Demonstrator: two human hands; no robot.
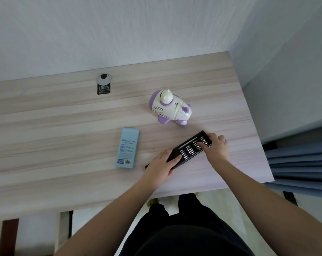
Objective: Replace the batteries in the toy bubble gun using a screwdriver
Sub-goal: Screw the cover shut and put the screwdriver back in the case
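Left hand [163,163] grips screwdriver kit case [188,149] near end; right hand [214,145] fingers curled onto bit tray, pinch unclear. Bubble gun [170,108] beyond, untouched.

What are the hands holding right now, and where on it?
The left hand grips the bit case at its near end, on the sleeve. The right hand has its fingertips on the bits at the far end; whether it pinches one cannot be told.

White-purple bubble gun [170,107] beyond open black bit case [190,147].

Open tabletop [55,126] left of blue box [128,148]; toy bubble gun [170,108] beyond bit case [189,148].
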